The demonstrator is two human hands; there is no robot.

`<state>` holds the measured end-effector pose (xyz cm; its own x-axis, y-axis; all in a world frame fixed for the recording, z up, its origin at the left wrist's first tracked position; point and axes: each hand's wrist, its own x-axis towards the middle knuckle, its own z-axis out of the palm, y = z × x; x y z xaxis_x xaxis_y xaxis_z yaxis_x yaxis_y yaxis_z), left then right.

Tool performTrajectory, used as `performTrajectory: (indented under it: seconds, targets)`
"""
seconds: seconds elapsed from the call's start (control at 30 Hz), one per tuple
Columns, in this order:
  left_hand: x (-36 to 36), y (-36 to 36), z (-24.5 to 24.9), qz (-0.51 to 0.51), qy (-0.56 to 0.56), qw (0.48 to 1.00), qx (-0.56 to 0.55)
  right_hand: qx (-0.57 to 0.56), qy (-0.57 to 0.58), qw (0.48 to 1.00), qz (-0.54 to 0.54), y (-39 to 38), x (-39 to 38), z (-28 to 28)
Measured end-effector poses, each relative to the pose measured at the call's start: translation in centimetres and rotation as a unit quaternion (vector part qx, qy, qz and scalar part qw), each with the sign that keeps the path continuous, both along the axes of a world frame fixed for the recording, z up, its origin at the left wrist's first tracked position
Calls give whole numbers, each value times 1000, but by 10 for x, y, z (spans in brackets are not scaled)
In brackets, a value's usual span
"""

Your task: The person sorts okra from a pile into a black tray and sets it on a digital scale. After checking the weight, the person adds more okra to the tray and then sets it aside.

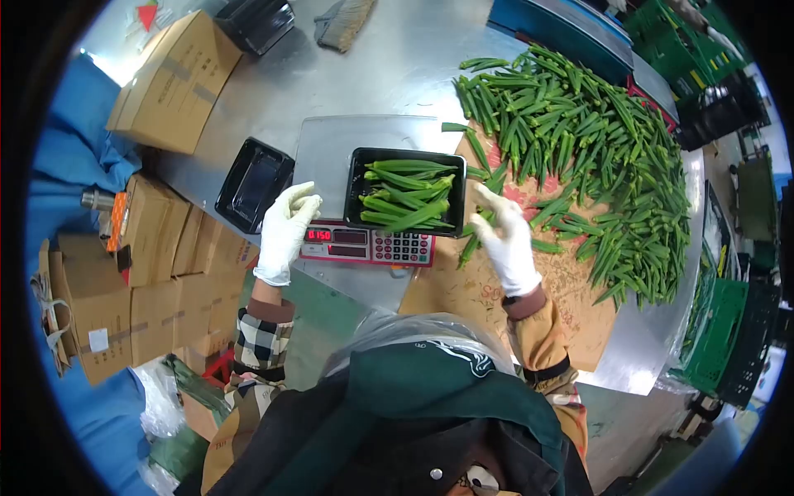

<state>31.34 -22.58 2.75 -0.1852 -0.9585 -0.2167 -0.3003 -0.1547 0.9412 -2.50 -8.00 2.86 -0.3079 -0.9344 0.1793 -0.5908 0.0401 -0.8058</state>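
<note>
A black tray (353, 192) with several green okra pods (409, 192) in it rests on a scale (403, 248) whose red display seems to read 0.150. Left of the scale, my left hand (287, 227) in a white glove has its fingers curled together near the tray; what they hold, if anything, is hidden. My right hand (506, 240), also gloved, is just right of the tray, thumb and fingers apart and nothing between them. Beyond it a large pile of okra (571, 124) spreads over cardboard (463, 310) and the metal table.
An empty black tray (255, 186) lies left of the scale. Stacked black trays (256, 23), a brush (343, 23) and a cardboard box (175, 81) stand at the upper left. More boxes (153, 310) are at the left, green crates (715, 335) at the right.
</note>
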Motion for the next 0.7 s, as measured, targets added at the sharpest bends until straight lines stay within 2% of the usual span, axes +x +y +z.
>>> performTrajectory:
  seconds: [0.03,0.1,0.23,0.27,0.33,0.37,0.43,0.5,0.53,0.57,0.6,0.63,0.7]
  targets:
    - [4,0,-1,12,4,1000,5,53,-59,996,-39,14,-7,-9]
    - [11,-2,1,35,11,999,15,49,-171,976,-123,51,-25,-54]
    - [7,-10,4,41,46,997,41,200,-109,960,-165,158,-49,-146]
    - [0,-15,6,22,46,998,37,204,-159,949,-179,189,-32,-165]
    - [-14,-16,11,17,39,999,15,160,-248,925,-240,210,-13,-175]
    - [-22,-16,17,14,26,1000,-2,176,-242,920,-254,209,-13,-177]
    - [-48,-2,50,-15,-184,978,-100,205,-229,906,-290,204,-11,-180]
    - [-76,14,68,-77,-178,968,-161,229,-202,907,-290,201,-14,-182]
    - [-85,20,62,-140,-118,963,-195,242,-188,907,-288,199,-18,-182]
    - [-95,27,63,-209,-128,945,-217,255,-173,908,-284,197,-21,-183]
    - [-104,28,60,-311,-203,888,-271,266,-158,909,-278,195,-23,-184]
    - [-111,32,45,-342,-230,842,-349,258,-169,909,-280,195,-23,-184]
    - [-111,24,26,-298,-258,814,-427,242,-190,907,-286,195,-22,-186]
